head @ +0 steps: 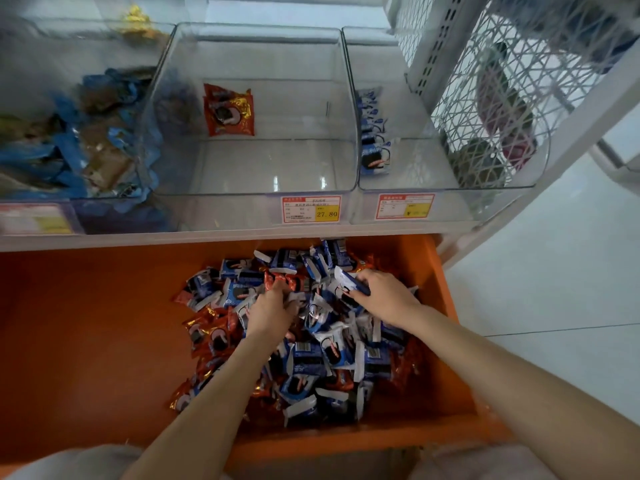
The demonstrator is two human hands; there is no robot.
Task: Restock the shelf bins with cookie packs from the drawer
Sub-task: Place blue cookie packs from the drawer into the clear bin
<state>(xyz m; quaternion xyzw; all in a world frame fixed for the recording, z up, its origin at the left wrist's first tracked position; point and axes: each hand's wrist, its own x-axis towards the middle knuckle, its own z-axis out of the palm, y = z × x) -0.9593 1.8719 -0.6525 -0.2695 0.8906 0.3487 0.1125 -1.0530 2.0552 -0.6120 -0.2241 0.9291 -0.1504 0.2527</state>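
Observation:
An open orange drawer [104, 323] below the shelf holds a heap of several blue and red cookie packs [311, 355]. My left hand [272, 308] digs into the heap and grips a red pack [285, 280]. My right hand [384, 296] pinches a blue pack [349, 280] at the heap's far right. On the shelf, the middle clear bin [256, 168] contains red packs [228, 110] at its back. The right clear bin [433, 168] has a row of blue packs [374, 147] along its left wall.
A left bin [69, 133] is filled with blurred blue and brown packs. Price labels [310, 209] are stuck on the bin fronts. A white lattice panel [502, 81] closes the shelf's right end, with pale floor [554, 271] beyond it.

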